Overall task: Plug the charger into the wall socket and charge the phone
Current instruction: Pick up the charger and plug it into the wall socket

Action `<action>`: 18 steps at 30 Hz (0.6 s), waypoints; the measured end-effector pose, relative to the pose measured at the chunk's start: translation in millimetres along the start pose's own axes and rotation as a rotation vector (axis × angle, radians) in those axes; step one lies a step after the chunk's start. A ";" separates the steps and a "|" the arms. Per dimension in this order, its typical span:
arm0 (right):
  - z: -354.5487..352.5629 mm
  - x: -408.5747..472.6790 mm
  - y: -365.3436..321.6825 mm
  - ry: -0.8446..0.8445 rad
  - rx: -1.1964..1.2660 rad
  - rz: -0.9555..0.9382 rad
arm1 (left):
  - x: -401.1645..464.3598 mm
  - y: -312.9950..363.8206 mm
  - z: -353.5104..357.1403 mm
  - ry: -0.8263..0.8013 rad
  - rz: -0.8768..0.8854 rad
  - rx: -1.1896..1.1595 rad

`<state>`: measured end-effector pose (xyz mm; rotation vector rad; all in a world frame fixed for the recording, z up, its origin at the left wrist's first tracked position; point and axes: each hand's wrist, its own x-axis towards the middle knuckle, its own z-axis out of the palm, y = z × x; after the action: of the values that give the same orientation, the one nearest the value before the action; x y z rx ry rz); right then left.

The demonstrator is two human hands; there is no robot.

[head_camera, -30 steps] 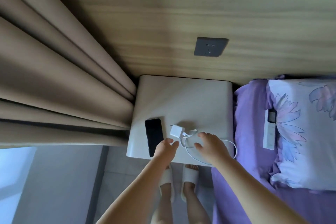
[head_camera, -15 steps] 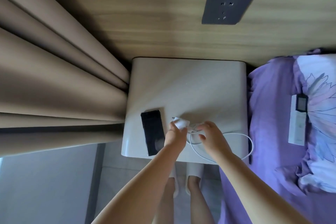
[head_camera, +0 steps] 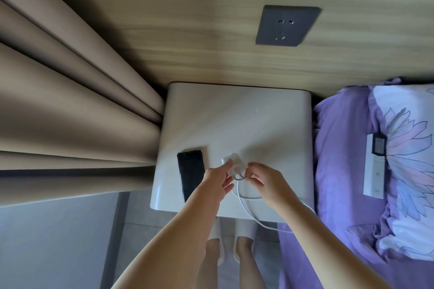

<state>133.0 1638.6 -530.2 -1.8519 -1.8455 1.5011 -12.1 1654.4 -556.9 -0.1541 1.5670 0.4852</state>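
Observation:
A white charger (head_camera: 234, 164) is lifted a little above the white bedside table (head_camera: 237, 122). My left hand (head_camera: 217, 179) pinches the charger from the left. My right hand (head_camera: 266, 179) holds the white cable (head_camera: 244, 206) right beside the charger; the cable loops down over the table's front edge. A black phone (head_camera: 191, 175) lies face up on the table, just left of my left hand. The dark grey wall socket (head_camera: 287, 26) sits on the wood-panel wall above the table, with nothing plugged in.
Heavy beige curtains (head_camera: 70, 112) hang against the table's left side. A bed with purple sheets (head_camera: 340, 148) and a floral pillow (head_camera: 411, 159) lies to the right, with a white remote (head_camera: 374, 164) on it. My feet in white slippers (head_camera: 231, 239) stand below the table.
Both hands came in to the charger and took hold of it and its cable; the charger has risen slightly off the table. The view moved closer to the table.

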 end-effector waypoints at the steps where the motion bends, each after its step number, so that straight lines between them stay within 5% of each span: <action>1: -2.1 -1.1 0.1 0.009 0.006 -0.008 | -2.0 4.3 1.0 -0.024 -0.003 -0.011; 5: -7.7 -9.4 7.7 0.100 -0.012 0.017 | -14.2 23.3 5.7 -0.103 0.109 0.055; 10: -18.6 -18.8 10.2 0.410 0.238 0.199 | -33.8 47.2 5.4 -0.189 0.300 0.010; 13: -28.3 -15.5 5.0 0.416 0.251 0.260 | -48.0 60.7 7.5 -0.253 0.364 -0.100; 18: -48.1 -6.6 -21.2 0.436 0.224 0.166 | -75.4 68.9 18.3 -0.334 0.536 0.062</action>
<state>153.0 1663.9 -488.2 -2.0545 -1.3037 1.1647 -17.0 1708.6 -468.5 0.3885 1.2803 0.8325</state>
